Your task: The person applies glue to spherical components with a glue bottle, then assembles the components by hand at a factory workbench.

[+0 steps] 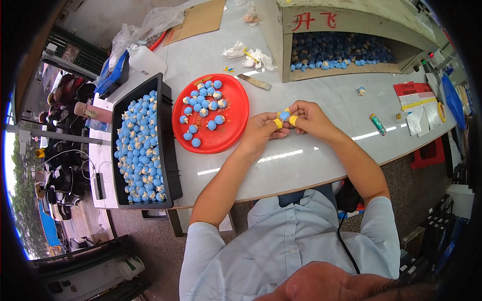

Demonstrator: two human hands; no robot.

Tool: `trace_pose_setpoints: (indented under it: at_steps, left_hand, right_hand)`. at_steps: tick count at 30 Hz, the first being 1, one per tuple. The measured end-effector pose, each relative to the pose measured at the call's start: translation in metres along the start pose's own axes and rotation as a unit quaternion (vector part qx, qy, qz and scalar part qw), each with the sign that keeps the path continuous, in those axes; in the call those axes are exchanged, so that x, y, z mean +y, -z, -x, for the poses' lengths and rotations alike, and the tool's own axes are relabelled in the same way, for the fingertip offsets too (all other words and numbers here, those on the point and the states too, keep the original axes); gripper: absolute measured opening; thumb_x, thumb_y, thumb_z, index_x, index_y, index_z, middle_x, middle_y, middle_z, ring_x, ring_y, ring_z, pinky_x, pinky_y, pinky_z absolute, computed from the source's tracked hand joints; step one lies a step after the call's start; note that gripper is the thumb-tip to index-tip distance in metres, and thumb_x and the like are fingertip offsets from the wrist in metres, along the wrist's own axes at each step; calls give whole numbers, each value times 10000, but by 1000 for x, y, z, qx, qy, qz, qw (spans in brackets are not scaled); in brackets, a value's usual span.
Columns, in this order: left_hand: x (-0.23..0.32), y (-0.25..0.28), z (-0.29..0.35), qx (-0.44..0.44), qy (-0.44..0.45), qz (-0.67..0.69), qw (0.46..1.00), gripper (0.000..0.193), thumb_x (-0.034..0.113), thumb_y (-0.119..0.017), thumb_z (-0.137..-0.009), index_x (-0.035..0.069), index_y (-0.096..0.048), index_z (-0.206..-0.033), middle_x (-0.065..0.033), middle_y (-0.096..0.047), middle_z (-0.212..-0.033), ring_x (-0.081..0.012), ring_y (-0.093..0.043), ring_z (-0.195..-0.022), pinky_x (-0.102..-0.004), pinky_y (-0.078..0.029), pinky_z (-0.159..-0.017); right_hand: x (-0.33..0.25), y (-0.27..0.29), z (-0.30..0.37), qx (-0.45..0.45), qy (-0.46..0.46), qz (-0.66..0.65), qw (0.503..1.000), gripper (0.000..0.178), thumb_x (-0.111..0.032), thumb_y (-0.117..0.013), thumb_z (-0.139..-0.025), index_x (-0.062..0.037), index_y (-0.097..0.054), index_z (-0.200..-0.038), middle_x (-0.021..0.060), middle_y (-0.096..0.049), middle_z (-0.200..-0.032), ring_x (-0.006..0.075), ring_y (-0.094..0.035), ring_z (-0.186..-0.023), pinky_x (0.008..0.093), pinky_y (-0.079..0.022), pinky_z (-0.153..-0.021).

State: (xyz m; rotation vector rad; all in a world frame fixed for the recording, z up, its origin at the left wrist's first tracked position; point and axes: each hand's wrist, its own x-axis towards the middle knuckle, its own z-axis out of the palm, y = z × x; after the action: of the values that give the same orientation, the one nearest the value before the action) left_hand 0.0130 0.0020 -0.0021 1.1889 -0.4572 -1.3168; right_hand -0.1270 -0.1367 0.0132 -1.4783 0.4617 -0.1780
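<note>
Between my two hands, above the grey-white table, is a small light-blue ball [284, 116]. My left hand [260, 131] grips it from the left with fingers curled in, and my right hand [312, 120] pinches it from the right. Yellow wraps cover the thumbs and at least one fingertip. Just left of my hands lies a round red plate [221, 136] bearing several blue balls with cream-coloured patches. Beyond the plate, a deep black tray [173, 175] is filled with many more such balls.
A wooden box [283, 50] with an open front, holding many darker and light-blue balls, stands at the far right. Near it lie a flat scraper-like strip [254, 82] and crumpled tissues [258, 59]. One loose ball [361, 91] and a green tube [377, 124] sit at right.
</note>
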Motion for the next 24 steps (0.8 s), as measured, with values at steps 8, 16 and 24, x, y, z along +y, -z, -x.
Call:
trace_pose_setpoints:
  at_steps: [8,16,24]
  left_hand:
    - [-1,-3,-1,2,-18,-18,1000,287,75,-558,-901,-80,-529,-1142,-168,-667,-972,-179,-668,-831,-258,-553,-738]
    - [-1,-2,1,5,-33,8,999,291,122,-577,-916,-64,-525,-1134,-134,-654,-984,-171,-664,-829,-251,-550,-728]
    - [17,19,0,125,-122,327,929,275,231,-434,-992,2,-546,-1096,-119,-625,-1007,-191,-627,-892,-286,-537,-783]
  right_hand:
    - [1,-1,-1,5,-11,11,1000,165,-50,-567,-863,9,-568,-1017,36,-614,-815,51,-543,-617,192,-450,-524]
    - [-1,-10,1,24,42,-8,999,163,-43,-574,-874,25,-568,-1023,26,-615,-821,52,-558,-647,189,-460,-563]
    - [-9,8,-1,153,33,-47,987,109,-101,-544,-917,-30,-579,-992,12,-576,-761,57,-514,-608,203,-406,-533]
